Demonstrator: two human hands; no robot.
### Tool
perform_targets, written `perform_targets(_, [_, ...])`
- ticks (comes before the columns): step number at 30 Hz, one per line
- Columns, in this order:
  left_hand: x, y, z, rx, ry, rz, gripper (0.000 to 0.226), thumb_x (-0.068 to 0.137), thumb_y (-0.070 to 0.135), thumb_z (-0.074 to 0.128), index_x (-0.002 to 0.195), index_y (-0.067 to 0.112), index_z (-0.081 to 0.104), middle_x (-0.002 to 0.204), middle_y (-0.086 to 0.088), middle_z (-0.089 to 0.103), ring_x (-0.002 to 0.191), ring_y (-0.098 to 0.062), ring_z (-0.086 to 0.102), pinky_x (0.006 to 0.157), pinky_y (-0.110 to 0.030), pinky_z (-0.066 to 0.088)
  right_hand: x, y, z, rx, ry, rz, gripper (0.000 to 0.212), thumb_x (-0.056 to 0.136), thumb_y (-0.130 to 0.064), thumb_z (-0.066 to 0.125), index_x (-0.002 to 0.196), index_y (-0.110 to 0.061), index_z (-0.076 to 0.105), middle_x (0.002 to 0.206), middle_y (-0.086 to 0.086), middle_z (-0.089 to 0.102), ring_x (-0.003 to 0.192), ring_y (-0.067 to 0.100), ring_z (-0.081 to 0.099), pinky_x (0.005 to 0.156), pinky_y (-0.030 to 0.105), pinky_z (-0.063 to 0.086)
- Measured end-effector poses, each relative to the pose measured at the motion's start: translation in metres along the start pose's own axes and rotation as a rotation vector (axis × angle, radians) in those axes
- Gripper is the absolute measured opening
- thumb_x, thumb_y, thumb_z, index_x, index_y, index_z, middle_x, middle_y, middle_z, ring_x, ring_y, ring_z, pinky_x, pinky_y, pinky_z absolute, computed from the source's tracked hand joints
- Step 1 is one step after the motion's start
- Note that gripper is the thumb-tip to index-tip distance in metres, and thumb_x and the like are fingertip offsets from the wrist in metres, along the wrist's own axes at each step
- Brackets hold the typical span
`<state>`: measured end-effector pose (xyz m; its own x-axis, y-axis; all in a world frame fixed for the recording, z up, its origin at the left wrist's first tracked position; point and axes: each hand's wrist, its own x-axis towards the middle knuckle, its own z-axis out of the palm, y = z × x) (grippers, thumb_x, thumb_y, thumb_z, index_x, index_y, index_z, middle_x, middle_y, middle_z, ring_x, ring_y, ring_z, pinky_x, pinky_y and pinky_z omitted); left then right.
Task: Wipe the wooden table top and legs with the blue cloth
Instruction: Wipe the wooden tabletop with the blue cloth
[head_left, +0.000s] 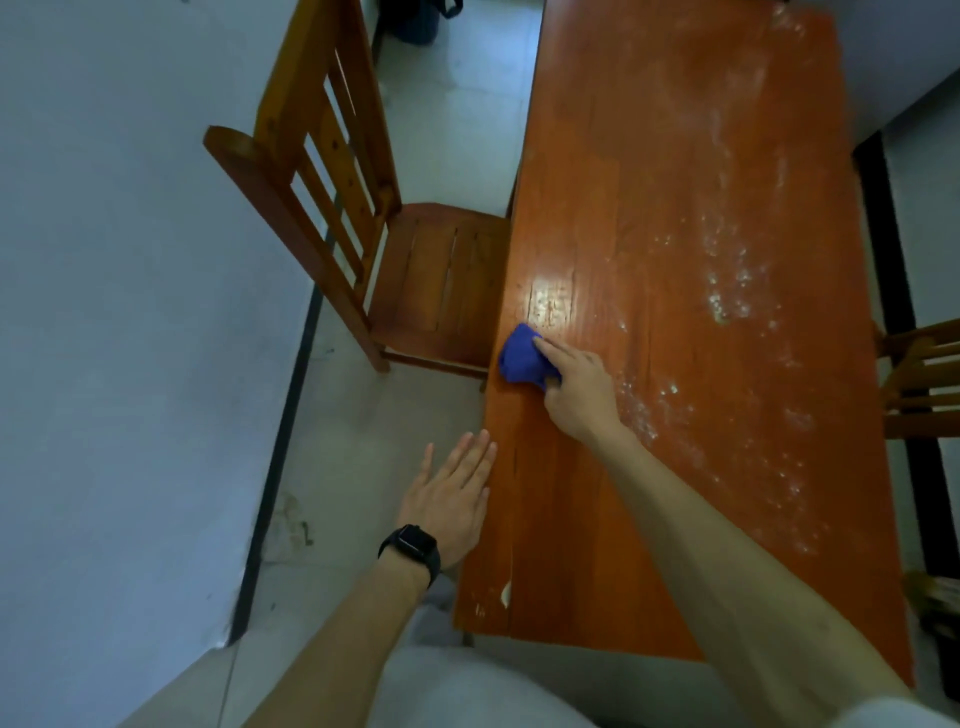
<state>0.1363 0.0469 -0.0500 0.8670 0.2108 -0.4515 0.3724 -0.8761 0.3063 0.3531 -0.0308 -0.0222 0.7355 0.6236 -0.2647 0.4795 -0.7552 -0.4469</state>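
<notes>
Head view shows the right hand (579, 387) gripping the bunched blue cloth (522, 356), which lies at its ten o'clock on the wooden table (675, 208) just inside the nine o'clock edge, near a chair (441, 275), with open tabletop toward twelve o'clock and the left hand (452, 499) spread flat by that edge.
</notes>
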Motion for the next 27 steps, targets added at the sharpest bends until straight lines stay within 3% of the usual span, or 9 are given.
perform_targets(2, [0.0, 0.002, 0.0, -0.024, -0.002, -0.009, 0.056, 0.104, 0.037, 0.012, 0.153, 0.027, -0.014, 0.155, 0.013, -0.027, 0.145, -0.007, -0.021, 0.12, -0.048, -0.01, -0.02, 0.001, 0.02, -0.107, 0.007, -0.059, 0.064, 0.088, -0.008, 0.055, 0.147, -0.031, 0.043, 0.154, -0.009, 0.04, 0.133, 0.025, 0.035, 0.107, 0.046, 0.035])
perform_targets(5, [-0.002, 0.005, 0.0, -0.064, 0.028, -0.023, 0.058, 0.104, 0.034, 0.019, 0.155, 0.028, -0.008, 0.155, 0.014, -0.024, 0.146, -0.007, -0.019, 0.117, -0.046, -0.013, -0.105, 0.016, 0.035, -0.015, -0.057, -0.147, 0.068, 0.08, 0.0, 0.061, 0.14, -0.031, 0.054, 0.148, -0.011, 0.047, 0.13, 0.02, 0.039, 0.105, 0.044, 0.035])
perform_targets(8, [-0.005, 0.009, -0.002, -0.063, 0.017, -0.033, 0.058, 0.104, 0.034, 0.017, 0.154, 0.027, -0.011, 0.157, 0.014, -0.025, 0.148, -0.009, -0.017, 0.117, -0.046, -0.014, -0.182, 0.04, 0.029, -0.034, -0.298, -0.211, 0.065, 0.077, -0.003, 0.061, 0.132, -0.039, 0.059, 0.142, -0.02, 0.05, 0.124, 0.012, 0.041, 0.1, 0.046, 0.041])
perform_targets(11, [-0.005, 0.014, -0.006, -0.059, 0.02, -0.071, 0.058, 0.104, 0.035, 0.016, 0.152, 0.026, -0.014, 0.157, 0.012, -0.025, 0.148, -0.009, -0.017, 0.115, -0.045, -0.017, -0.187, 0.047, 0.011, -0.057, -0.563, -0.235, 0.064, 0.08, -0.009, 0.05, 0.133, -0.043, 0.057, 0.142, -0.021, 0.05, 0.123, 0.009, 0.04, 0.103, 0.044, 0.039])
perform_targets(13, [-0.007, 0.018, -0.004, -0.051, 0.02, -0.09, 0.058, 0.105, 0.035, 0.016, 0.153, 0.025, -0.014, 0.156, 0.012, -0.026, 0.149, -0.01, -0.016, 0.114, -0.043, -0.018, -0.159, 0.039, 0.003, 0.003, -0.478, -0.186, 0.063, 0.084, -0.009, 0.05, 0.139, -0.039, 0.051, 0.144, -0.015, 0.05, 0.125, 0.01, 0.042, 0.107, 0.041, 0.038])
perform_targets(17, [-0.003, 0.024, -0.006, -0.043, 0.033, -0.153, 0.059, 0.104, 0.035, 0.02, 0.155, 0.025, -0.007, 0.158, 0.012, -0.02, 0.15, -0.01, -0.012, 0.117, -0.045, -0.013, -0.087, 0.011, 0.006, -0.056, -0.054, -0.202, 0.058, 0.096, -0.02, 0.051, 0.15, -0.033, 0.035, 0.149, 0.002, 0.042, 0.121, 0.028, 0.043, 0.099, 0.043, 0.044])
perform_targets(21, [-0.002, 0.043, -0.012, 0.03, -0.021, -0.222, 0.059, 0.104, 0.034, 0.023, 0.157, 0.021, 0.0, 0.164, 0.007, -0.006, 0.15, -0.012, -0.008, 0.12, -0.048, -0.005, -0.069, 0.005, 0.035, -0.254, -0.027, -0.258, 0.06, 0.098, -0.037, 0.046, 0.153, -0.037, 0.023, 0.158, 0.008, 0.026, 0.123, 0.035, 0.037, 0.092, 0.046, 0.041])
perform_targets(24, [-0.001, 0.061, -0.013, 0.016, -0.043, -0.335, 0.06, 0.104, 0.036, 0.021, 0.157, 0.02, -0.002, 0.164, 0.005, -0.007, 0.151, -0.013, -0.006, 0.121, -0.049, 0.0, -0.085, 0.031, 0.034, -0.273, -0.017, -0.28, 0.067, 0.094, -0.03, 0.052, 0.154, -0.035, 0.021, 0.16, 0.006, 0.023, 0.125, 0.034, 0.037, 0.093, 0.045, 0.039])
perform_targets(27, [0.006, 0.085, -0.012, -0.006, -0.066, -0.437, 0.062, 0.104, 0.039, 0.019, 0.156, 0.017, -0.005, 0.163, 0.002, -0.012, 0.151, -0.015, -0.005, 0.12, -0.048, 0.003, -0.09, 0.088, -0.001, -0.231, 0.035, -0.03, 0.075, 0.09, -0.019, 0.052, 0.155, -0.035, 0.017, 0.16, 0.006, 0.019, 0.124, 0.036, 0.037, 0.096, 0.047, 0.038])
